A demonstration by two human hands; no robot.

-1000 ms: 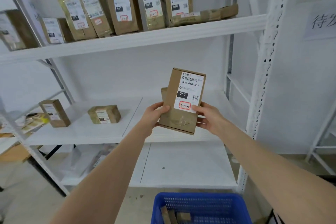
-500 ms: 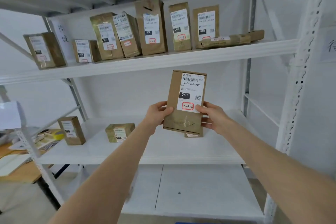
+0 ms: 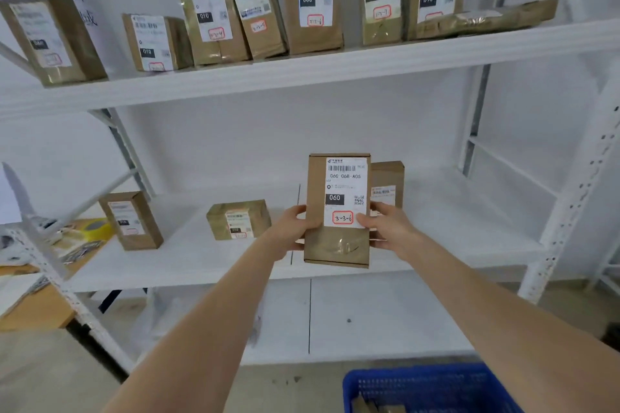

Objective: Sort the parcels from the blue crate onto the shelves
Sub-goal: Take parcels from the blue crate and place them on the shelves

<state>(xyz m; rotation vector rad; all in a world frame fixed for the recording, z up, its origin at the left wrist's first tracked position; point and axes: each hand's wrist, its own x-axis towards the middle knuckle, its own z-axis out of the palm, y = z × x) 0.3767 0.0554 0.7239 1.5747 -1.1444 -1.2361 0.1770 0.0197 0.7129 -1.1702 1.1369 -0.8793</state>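
Standing against white walls (image 3: 235, 144), white shelves (image 3: 335, 74) hold brown parcels (image 3: 315, 0) (mostly upright).

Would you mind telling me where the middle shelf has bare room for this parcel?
The widest bare patch on the middle shelf lies between the small upright box behind your parcel and the right post. A narrower gap lies between the left upright box and the low box. The upper shelf is crowded with upright packages.

Bright, even light; soft blur, wide-angle bending at edges.
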